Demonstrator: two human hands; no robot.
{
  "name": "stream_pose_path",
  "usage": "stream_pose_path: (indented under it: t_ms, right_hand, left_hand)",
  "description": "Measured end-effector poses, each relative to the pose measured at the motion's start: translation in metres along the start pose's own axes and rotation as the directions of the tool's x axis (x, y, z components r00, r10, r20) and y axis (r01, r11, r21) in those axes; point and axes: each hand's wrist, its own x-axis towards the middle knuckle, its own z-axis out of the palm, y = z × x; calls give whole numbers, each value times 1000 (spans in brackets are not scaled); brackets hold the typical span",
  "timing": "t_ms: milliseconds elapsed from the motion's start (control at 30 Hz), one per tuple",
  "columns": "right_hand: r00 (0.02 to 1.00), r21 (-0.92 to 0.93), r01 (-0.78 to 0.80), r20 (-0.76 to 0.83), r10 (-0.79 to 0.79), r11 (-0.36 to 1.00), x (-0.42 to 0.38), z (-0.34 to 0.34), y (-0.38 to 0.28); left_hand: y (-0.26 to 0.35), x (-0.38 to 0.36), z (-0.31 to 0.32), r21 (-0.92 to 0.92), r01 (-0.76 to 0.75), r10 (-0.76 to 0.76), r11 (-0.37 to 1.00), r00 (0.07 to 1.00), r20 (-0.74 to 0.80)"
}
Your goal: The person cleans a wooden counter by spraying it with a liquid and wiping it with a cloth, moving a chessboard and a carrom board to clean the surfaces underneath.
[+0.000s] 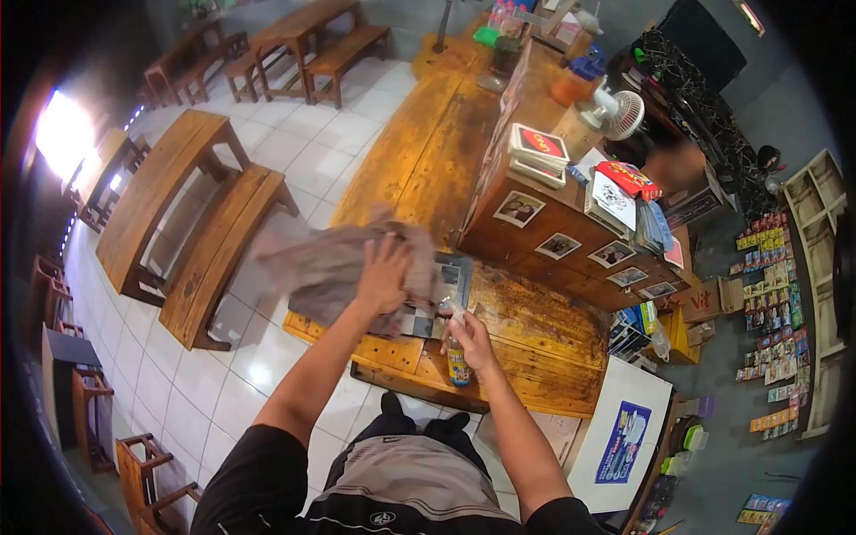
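Observation:
My left hand (385, 275) lies flat with fingers spread on a greyish-brown cloth (325, 267), which is smeared by motion and hangs partly over the left edge of the wooden counter (535, 316). In my right hand (474, 342) is a spray bottle (458, 366) with a clear nozzle and a yellow and blue label, held upright near the counter's front edge. A dark-bordered checkered board (456, 278) lies on the counter, partly covered by the cloth and my left hand.
A wooden cabinet (508, 236) with photos rises behind the counter, carrying UNO boxes (539, 147) and a small fan (622, 114). Wooden tables and a bench (223, 254) stand at left on white tiles. A white panel (615, 392) adjoins the counter at right.

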Motion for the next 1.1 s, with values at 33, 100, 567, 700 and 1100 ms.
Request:
stream_pose_path:
  t_ms: [33, 100, 567, 700, 1100]
  right_hand:
    - [1000, -6, -17, 3, 17, 1000, -1, 1, 3]
    - [999, -14, 31, -39, -32, 999, -1, -2, 8]
    - [988, 10, 94, -122, -92, 995, 0, 5, 8]
    - [997, 36, -37, -71, 40, 999, 0, 3, 0]
    - [925, 240, 103, -379, -5, 965, 4, -8, 14]
  left_hand:
    - [22, 7, -2, 40, -108, 105, 993, 992, 71]
    - [49, 12, 0, 57, -210, 201, 976, 970, 138]
    - [-76, -129, -48, -9, -165, 166, 986, 981, 98]
    - [-118, -137, -29, -91, 57, -67, 994, 992, -103]
    - [86, -62, -10, 162, -215, 183, 963, 964, 193]
